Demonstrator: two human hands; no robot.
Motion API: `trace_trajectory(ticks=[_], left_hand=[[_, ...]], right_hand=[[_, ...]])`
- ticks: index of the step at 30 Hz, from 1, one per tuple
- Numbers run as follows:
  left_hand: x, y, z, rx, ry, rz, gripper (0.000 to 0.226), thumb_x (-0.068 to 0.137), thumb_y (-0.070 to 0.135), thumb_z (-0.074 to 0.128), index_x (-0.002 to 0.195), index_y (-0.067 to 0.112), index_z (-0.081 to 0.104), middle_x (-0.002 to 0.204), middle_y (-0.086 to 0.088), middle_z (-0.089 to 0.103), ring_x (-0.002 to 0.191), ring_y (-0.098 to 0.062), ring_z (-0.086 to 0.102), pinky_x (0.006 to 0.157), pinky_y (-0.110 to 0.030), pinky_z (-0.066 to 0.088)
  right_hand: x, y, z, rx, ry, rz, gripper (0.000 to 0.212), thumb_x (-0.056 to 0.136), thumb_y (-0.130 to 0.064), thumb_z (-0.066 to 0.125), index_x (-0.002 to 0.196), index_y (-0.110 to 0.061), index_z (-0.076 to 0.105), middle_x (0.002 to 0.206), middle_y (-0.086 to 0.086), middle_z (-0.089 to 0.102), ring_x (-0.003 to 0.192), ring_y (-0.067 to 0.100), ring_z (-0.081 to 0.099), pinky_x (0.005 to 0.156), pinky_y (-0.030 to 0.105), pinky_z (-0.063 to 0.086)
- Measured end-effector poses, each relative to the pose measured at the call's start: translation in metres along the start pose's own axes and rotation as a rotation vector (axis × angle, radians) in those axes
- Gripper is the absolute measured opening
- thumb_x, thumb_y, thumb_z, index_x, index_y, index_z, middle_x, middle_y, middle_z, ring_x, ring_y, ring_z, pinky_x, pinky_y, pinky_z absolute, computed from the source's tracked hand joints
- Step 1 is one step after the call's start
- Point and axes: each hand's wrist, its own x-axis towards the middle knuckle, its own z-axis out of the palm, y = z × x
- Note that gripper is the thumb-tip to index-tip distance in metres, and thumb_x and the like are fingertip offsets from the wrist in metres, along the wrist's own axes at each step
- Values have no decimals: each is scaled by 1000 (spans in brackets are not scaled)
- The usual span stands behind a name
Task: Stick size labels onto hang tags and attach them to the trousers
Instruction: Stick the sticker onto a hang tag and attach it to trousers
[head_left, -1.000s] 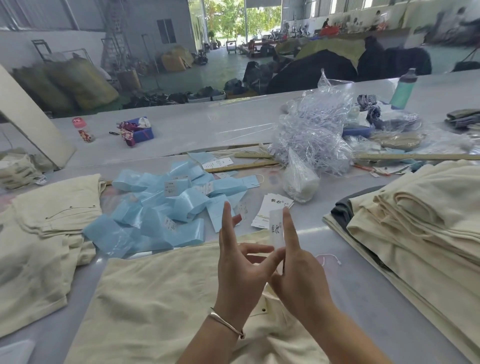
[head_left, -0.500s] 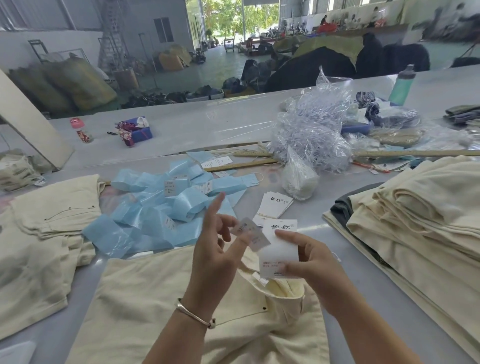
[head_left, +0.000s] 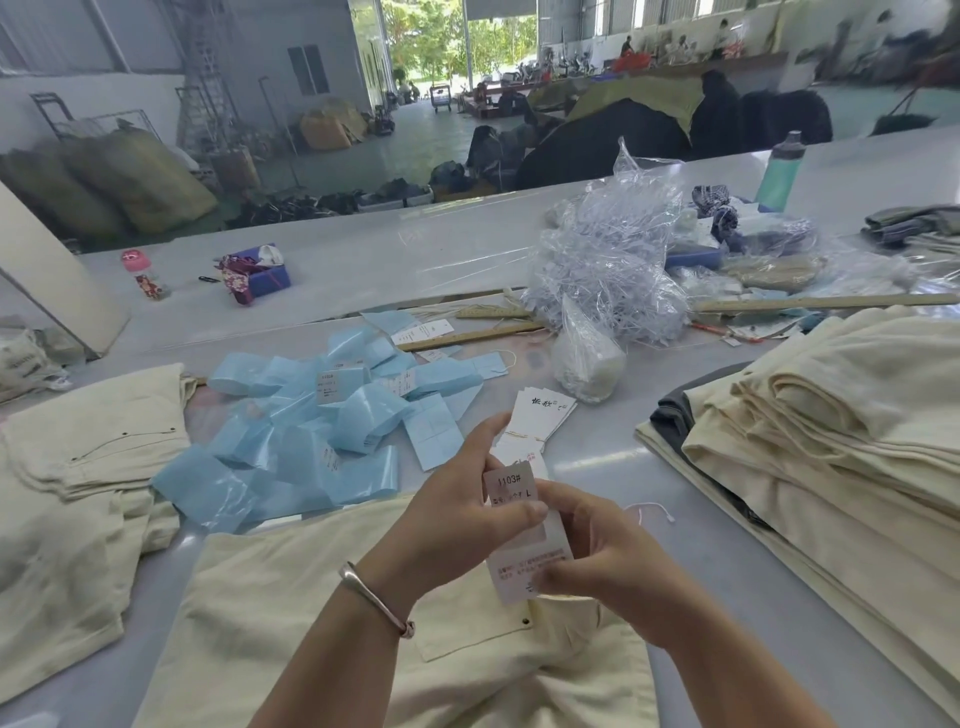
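A white hang tag (head_left: 530, 564) is held upright over cream trousers (head_left: 291, 623) lying flat in front of me. My right hand (head_left: 597, 556) grips the tag by its right edge and lower end. With its thumb, my left hand (head_left: 462, 499) presses a small size label (head_left: 510, 483), printed "1103#" and "L", against the tag's top. A short stack of more hang tags (head_left: 540, 415) lies just beyond my hands. A thin white string loop (head_left: 649, 512) rests on the table right of my hands.
Light blue label backing sheets (head_left: 311, 431) are scattered to the left of centre. Folded cream trousers are stacked at the right (head_left: 831, 441) and heaped at the left (head_left: 78, 467). Behind stand a clear plastic bag of fasteners (head_left: 608, 270), wooden rulers (head_left: 472, 336) and a green bottle (head_left: 779, 171).
The hands have come together and dropped a little. The label, earlier held apart in the left fingers, now lies against the top of the tag under the left thumb.
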Motion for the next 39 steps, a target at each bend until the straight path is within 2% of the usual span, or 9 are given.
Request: trace_trajectory(ticks=[9, 12, 16, 20, 24, 28, 30, 34, 39], left_hand=[[-1, -1, 8, 43, 19, -9, 88, 77, 23, 79, 146, 43, 26, 92, 6, 57, 84, -4, 62, 82, -26, 53], [-1, -3, 8, 89, 24, 21, 92, 76, 29, 81, 148, 41, 24, 94, 6, 57, 86, -7, 61, 81, -25, 51], [-2, -7, 12, 185, 65, 73, 96, 75, 37, 80, 150, 39, 21, 103, 13, 47, 83, -2, 46, 83, -19, 42], [-1, -14, 11, 241, 112, 75, 103, 71, 50, 79, 151, 40, 15, 123, 8, 37, 107, -8, 43, 97, -24, 41], [0, -17, 7, -10, 205, -80, 105, 68, 47, 82, 149, 41, 15, 110, 15, 56, 90, 5, 58, 71, -7, 46], [-4, -21, 19, -459, 218, -140, 97, 73, 16, 84, 149, 29, 26, 91, -4, 75, 90, -17, 71, 76, -26, 57], [-6, -20, 24, -585, 227, -121, 94, 71, 17, 85, 146, 31, 30, 91, -9, 74, 90, -21, 71, 74, -27, 56], [-6, -19, 29, -707, 206, -115, 91, 68, 15, 86, 142, 34, 36, 92, -15, 73, 88, -22, 69, 75, -29, 56], [-8, -25, 30, -739, 156, -126, 83, 77, -4, 73, 144, 30, 36, 93, -21, 72, 88, -23, 69, 80, -31, 57]], right_hand=[[-1, 0, 4, 33, 16, -59, 71, 71, 23, 49, 128, -18, 59, 113, 14, 66, 99, 23, 63, 83, 36, 51], [1, 2, 5, 32, 21, -90, 74, 72, 23, 51, 129, -23, 58, 122, 19, 63, 103, 25, 62, 86, 39, 51], [2, 4, 6, 70, 55, -120, 76, 73, 23, 53, 129, -27, 59, 123, 9, 66, 108, 20, 63, 90, 35, 52], [2, 6, 3, 93, 142, -73, 78, 68, 16, 61, 137, -19, 46, 122, 7, 67, 107, 22, 65, 91, 41, 53], [4, 7, 1, 120, 206, -54, 85, 65, 12, 66, 141, -17, 42, 122, 9, 66, 109, 28, 65, 90, 45, 54], [8, 4, 4, 212, 299, -129, 67, 67, 6, 68, 131, -14, 57, 114, 14, 70, 103, 28, 68, 79, 37, 57], [10, 4, 6, 212, 383, -153, 52, 69, -2, 80, 118, -15, 68, 106, 18, 71, 99, 33, 68, 80, 42, 58], [16, 7, 10, 220, 612, -127, 36, 64, -18, 79, 99, -14, 75, 94, 20, 73, 84, 36, 69, 82, 57, 55], [20, 5, 10, 328, 741, -164, 32, 71, -2, 75, 101, -14, 73, 85, 21, 72, 73, 28, 68, 67, 41, 59]])
